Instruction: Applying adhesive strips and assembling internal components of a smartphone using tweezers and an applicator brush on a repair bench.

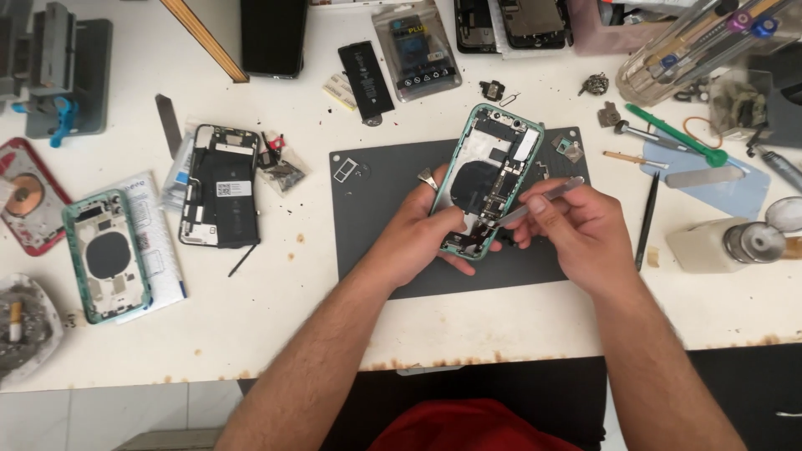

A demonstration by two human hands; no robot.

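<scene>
Left hand (422, 230): clenched around the lower end of an opened green phone housing (493, 179), thumb on its near edge, fingers wrapped beneath; a ring shows on one finger.
Right hand (576, 225): pinched on grey metal tweezers (539, 200), whose tip points left into the lower part of the housing.
Green phone housing: lifted off the surface and tilted, its top end leaning away to the right, above the dark work mat (376, 209); a dark round coil and small boards show inside it.
Dark work mat: lies flat in the middle of the white surface (276, 326), with a small metal tray frame (343, 170) near its far left corner.
Left of the mat: a black opened phone (220, 185) with its parts showing, and a second green housing (107, 255) lying on a printed paper, well apart from the hands.
Far left: a red housing (29, 205) with a copper coil, and an ashtray (25, 330) at the near edge.
Far side: a loose black battery (366, 79) beside a bagged battery pack (416, 52).
Right of the mat: a black thin pick (647, 221), a green-handled screwdriver (677, 136), a flat metal blade (706, 176) on a pale blue card, and a small bottle (718, 245) lying on its side.
</scene>
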